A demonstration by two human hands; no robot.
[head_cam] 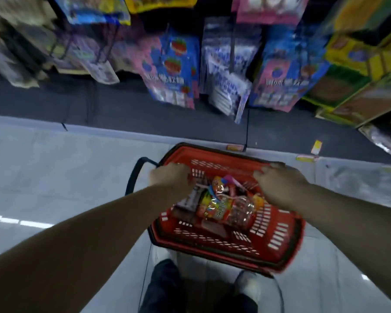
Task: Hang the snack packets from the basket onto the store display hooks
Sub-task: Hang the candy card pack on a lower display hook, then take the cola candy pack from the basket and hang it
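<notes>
A red plastic basket [278, 242] hangs in front of me above the pale floor, over my shoes. My left hand [171, 177] grips its left rim with fingers curled over the edge. At the opposite rim my right hand [280, 187] holds on the same way. Inside lie several snack packets: a clear, colourful candy bag [230, 206] on top and dark packets [187, 204] beneath. Ahead, blurred packets hang on display hooks, among them a blue strawberry-print one [174, 71] and a white-blue one [228, 64].
The basket's black handle [133, 175] loops down on the left. A dark base shelf [122, 109] runs under the hanging goods. Yellow and green boxes [359, 71] are stacked at the right. Small yellow tags [316, 146] lie by the shelf base.
</notes>
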